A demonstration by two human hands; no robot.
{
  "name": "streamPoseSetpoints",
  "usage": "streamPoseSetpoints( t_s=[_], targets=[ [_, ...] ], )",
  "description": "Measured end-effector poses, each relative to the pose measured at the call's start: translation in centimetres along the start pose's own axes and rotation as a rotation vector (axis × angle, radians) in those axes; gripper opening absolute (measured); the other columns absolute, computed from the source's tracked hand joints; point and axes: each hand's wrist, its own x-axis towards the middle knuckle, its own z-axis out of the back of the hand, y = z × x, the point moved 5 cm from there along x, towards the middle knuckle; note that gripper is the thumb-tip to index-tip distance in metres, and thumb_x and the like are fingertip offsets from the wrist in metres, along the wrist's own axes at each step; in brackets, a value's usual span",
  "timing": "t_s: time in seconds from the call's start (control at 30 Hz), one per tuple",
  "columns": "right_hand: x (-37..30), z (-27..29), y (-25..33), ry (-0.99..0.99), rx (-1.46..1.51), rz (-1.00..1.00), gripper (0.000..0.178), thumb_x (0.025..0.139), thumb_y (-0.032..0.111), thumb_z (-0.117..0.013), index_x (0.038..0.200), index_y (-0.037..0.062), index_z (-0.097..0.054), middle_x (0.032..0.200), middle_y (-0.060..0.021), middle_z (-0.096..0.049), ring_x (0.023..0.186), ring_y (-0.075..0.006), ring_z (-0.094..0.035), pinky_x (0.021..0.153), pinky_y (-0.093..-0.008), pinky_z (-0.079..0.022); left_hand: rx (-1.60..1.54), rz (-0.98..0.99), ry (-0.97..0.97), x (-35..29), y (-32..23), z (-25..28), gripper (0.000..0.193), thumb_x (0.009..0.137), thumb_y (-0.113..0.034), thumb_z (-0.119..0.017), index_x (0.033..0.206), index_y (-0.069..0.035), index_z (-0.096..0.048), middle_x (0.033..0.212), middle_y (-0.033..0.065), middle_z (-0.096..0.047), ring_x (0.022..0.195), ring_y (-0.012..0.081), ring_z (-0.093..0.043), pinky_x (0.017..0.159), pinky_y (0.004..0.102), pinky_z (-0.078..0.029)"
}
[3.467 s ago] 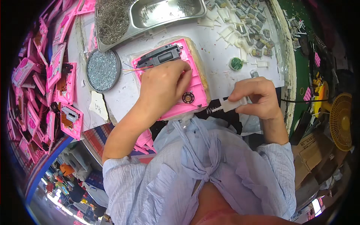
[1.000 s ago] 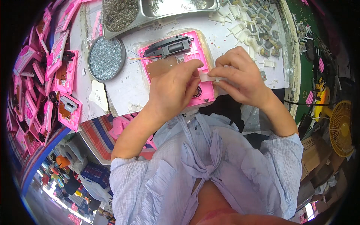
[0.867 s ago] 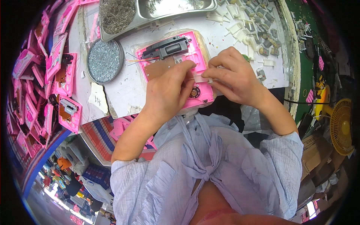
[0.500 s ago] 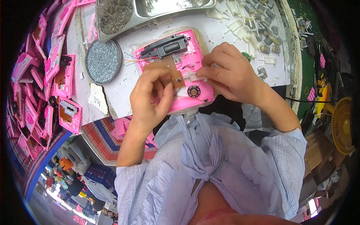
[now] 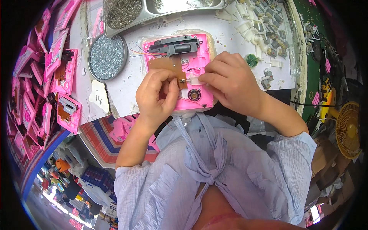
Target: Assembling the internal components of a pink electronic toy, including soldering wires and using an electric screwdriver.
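A pink plastic housing (image 5: 207, 48) lies in front of me on the table, its inside facing up. It carries a black plastic mechanism (image 5: 165, 46), a brown circuit board (image 5: 168, 65) and a small round speaker (image 5: 194, 94). My right hand (image 5: 234, 82) is closed, thumb and forefinger pinching a white plastic part (image 5: 194, 79) beside the board's right edge. Curled over the board's lower part, my left hand (image 5: 157, 96) has thumb and fingertips together; what they pinch, if anything, is hidden. Thin coloured wires (image 5: 142, 51) stick out at the housing's left.
A round dish of small screws (image 5: 107, 57) stands at the left, below a metal tray (image 5: 165, 13) of small metal parts. Small motors and white plastic parts (image 5: 264, 32) cover the back right, near a green roll (image 5: 252, 60). Pink housings (image 5: 53, 73) pile up far left.
My right hand has brought the white part slightly left, closer to the board. The left hand stays over the board. The whole view has shifted a little.
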Motion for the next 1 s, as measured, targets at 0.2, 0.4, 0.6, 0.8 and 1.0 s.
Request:
streamPoseSetpoints(
  t_s=[0.2,0.4,0.6,0.8,1.0],
  targets=[
    [0.0,-0.2,1.2,0.099,-0.258,0.010,0.017,0.077,0.017,-0.072,0.092,0.0087,-0.071,0.098,-0.0055,-0.062,0.099,-0.0266,-0.057,0.079,-0.0378,-0.046,-0.048,0.008,-0.032,0.1,0.1,-0.2,0.018,0.084,0.008,-0.070,0.099,0.000,-0.065,0.085,0.0074,-0.062,0.059,0.0111,-0.054,0.052,0.0251,-0.042],
    [-2.1,2.1,0.4,-0.131,-0.015,-0.077,0.026,0.077,0.014,-0.077,0.102,0.0085,-0.073,0.098,-0.0067,-0.063,0.091,-0.0280,-0.056,0.077,-0.0392,-0.046,0.015,0.008,0.122,1.3,-0.9,-0.2,0.020,0.085,0.004,-0.073,0.102,0.000,-0.065,0.090,0.0080,-0.063,0.075,0.0156,-0.063,0.063,0.0262,-0.049],
    [-2.1,2.5,-0.7,-0.189,0.015,-0.227,0.020,0.079,0.011,-0.077,0.099,0.0083,-0.074,0.079,-0.0044,-0.062,0.077,-0.0253,-0.056,0.075,-0.0376,-0.045,0.285,-0.141,0.296,4.3,-2.7,-2.5,0.027,0.080,-0.017,-0.081,0.101,-0.006,-0.069,0.090,0.0089,-0.064,0.075,0.0284,-0.063,0.069,0.0389,-0.051],
    [-3.6,5.9,-3.5,-0.171,-0.046,-0.301,0.012,0.083,0.014,-0.073,0.093,0.0079,-0.075,0.075,-0.0066,-0.065,0.078,-0.0255,-0.061,0.076,-0.0383,-0.047,0.198,-0.284,0.408,4.0,-2.2,-2.5,0.013,0.078,-0.012,-0.079,0.086,-0.009,-0.069,0.083,0.0079,-0.061,0.074,0.0286,-0.061,0.066,0.0390,-0.047],
    [-4.6,13.0,-12.8,-0.192,-0.463,-0.477,0.017,0.085,0.016,-0.067,0.097,0.0077,-0.076,0.088,-0.0111,-0.070,0.091,-0.0332,-0.065,0.084,-0.0443,-0.052,0.147,-0.380,0.344,1.7,-1.9,-0.9,0.021,0.071,-0.005,-0.081,0.089,-0.006,-0.069,0.100,0.0098,-0.068,0.084,0.0286,-0.064,0.072,0.0396,-0.052]
  ],
)
